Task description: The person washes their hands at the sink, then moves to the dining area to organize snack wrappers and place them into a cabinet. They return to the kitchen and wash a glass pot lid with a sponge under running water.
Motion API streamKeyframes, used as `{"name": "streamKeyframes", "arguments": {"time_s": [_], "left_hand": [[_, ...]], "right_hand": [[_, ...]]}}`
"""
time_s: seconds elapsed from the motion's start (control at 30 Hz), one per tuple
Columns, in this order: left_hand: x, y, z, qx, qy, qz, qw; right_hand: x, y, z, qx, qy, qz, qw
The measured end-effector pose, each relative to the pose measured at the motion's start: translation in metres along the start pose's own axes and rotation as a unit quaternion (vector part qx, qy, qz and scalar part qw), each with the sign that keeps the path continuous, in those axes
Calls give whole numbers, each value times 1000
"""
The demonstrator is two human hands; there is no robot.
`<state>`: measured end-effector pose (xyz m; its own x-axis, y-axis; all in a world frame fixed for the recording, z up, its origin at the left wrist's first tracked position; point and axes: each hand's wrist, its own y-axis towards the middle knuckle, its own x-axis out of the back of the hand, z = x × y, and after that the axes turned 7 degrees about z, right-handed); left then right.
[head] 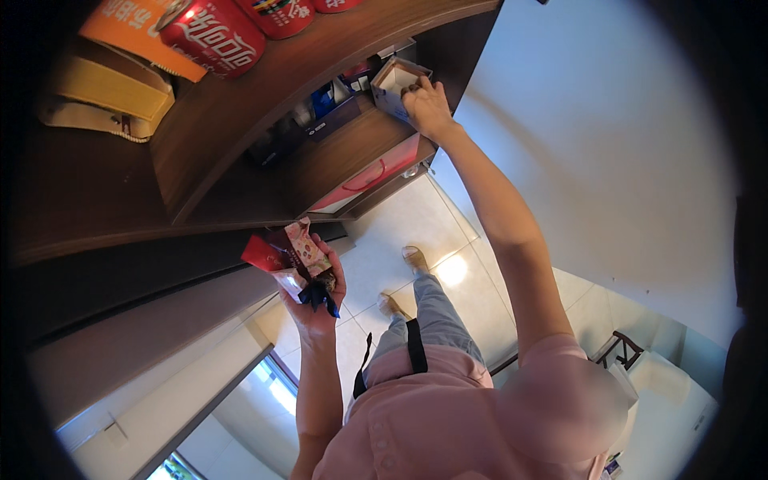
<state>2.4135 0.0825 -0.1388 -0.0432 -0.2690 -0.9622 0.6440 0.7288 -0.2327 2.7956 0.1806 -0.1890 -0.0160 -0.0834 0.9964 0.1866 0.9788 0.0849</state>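
Observation:
My left hand (318,309) is raised palm up before the cabinet and holds several small wrapped snacks. Among these are a pink patterned packet (308,251), a red wrapper (262,257) and a dark blue twisted wrapper (318,298). Up at the cabinet shelf, my right hand (429,108) has its fingers bent over the rim of a small open carton (391,107) with pale inner walls. The fingertips are partly hidden, so whether they grip the rim or something inside is unclear.
Dark boxes (333,123) stand beside the carton on the wooden shelf (336,141). Below is a pink gift bag (366,183) with a cord handle. Red drink cans (213,39) and a yellow box (114,90) sit on the upper shelf. A white panel (588,132) borders the right.

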Motion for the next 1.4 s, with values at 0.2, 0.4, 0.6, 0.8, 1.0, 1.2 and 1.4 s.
{"name": "streamKeyframes", "arguments": {"time_s": [0.2,0.4,0.6,0.8,1.0,1.2,1.4], "left_hand": [[-2,1,0,-3,24,-5,1000],[-1,-1,-4,-3,29,-1,1000],[2,-2,-3,-4,31,2,1000],[-6,-6,-4,-31,42,-28,998],[-4,-9,-4,-45,59,-22,997],[-1,-9,-3,-52,80,-32,995],[-2,-7,-2,-19,32,-26,999]], "right_hand": [[-2,10,1,-26,49,-48,997],[12,10,3,-16,91,8,996],[39,17,1,-53,67,163,983],[65,70,9,-116,15,51,992],[4,123,-8,-177,-33,-50,982],[-1,117,-13,-95,51,-127,986],[50,69,7,-103,228,-252,935]]}}
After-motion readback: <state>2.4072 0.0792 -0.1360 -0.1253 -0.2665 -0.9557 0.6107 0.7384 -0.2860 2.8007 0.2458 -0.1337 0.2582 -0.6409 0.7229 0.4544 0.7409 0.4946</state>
